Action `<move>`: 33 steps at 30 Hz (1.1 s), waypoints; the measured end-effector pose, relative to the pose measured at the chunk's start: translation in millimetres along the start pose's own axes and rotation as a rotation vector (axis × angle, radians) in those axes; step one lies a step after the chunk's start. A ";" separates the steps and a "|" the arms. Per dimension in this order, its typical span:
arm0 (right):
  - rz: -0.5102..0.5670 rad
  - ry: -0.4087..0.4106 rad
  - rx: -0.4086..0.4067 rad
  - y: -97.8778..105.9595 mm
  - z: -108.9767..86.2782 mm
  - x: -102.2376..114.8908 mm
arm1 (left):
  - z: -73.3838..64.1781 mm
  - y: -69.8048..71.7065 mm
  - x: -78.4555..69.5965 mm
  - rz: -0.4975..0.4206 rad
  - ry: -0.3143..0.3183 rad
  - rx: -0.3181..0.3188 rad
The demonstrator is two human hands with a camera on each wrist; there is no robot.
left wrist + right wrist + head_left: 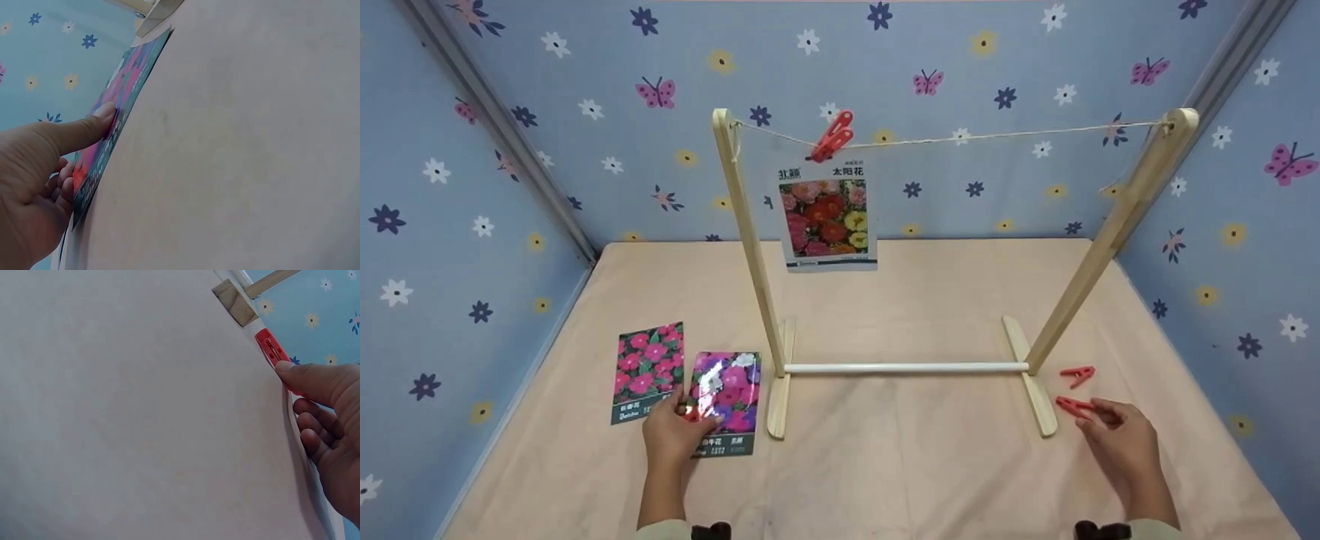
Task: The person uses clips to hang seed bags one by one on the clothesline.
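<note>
My left hand [675, 427] grips a seed packet [735, 397] with purple, pink and white flowers by its left side. In the left wrist view the thumb lies across the packet's face [132, 84], with the other fingers curled at its edge. Beside it lies another seed packet [634, 367] with pink flowers, partly covered by the hand. On the right, my right hand [1129, 439] pinches a red clothespin [1072, 406] between thumb and fingers, close over the table. A second red clothespin [1078, 375] lies just beyond it.
A wooden frame [751, 240] stands mid-table, with a string [997, 136] between its posts and a white rod [907, 368] low down. From the string hangs a seed packet [825, 217] under a red clothespin [832, 139]. Flower-patterned walls [945, 202] enclose the table.
</note>
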State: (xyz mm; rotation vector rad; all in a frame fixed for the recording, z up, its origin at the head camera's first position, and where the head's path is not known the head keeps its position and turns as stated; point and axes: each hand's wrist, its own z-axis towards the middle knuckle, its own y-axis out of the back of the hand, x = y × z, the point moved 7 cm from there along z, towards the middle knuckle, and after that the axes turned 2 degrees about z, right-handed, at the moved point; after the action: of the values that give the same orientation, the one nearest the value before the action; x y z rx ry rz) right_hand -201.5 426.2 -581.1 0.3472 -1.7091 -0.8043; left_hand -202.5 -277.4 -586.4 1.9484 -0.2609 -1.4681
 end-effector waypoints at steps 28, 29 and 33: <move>0.226 -0.096 -0.081 3.0 -4.5 -12.6 | -1.4 10.1 24.0 -0.619 0.188 -0.053; 0.240 -0.095 -0.090 3.7 -5.0 -12.4 | -1.3 10.5 25.3 -0.652 0.201 -0.061; 0.380 -0.105 -0.107 6.6 -5.3 -11.6 | -1.3 14.9 28.3 -0.741 0.223 -0.108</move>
State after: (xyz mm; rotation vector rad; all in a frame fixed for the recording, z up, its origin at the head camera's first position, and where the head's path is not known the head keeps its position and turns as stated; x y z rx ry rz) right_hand -191.8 436.2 -584.5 -0.0956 -1.7501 -0.6369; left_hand -188.0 -303.1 -599.0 2.2038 0.6964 -1.6203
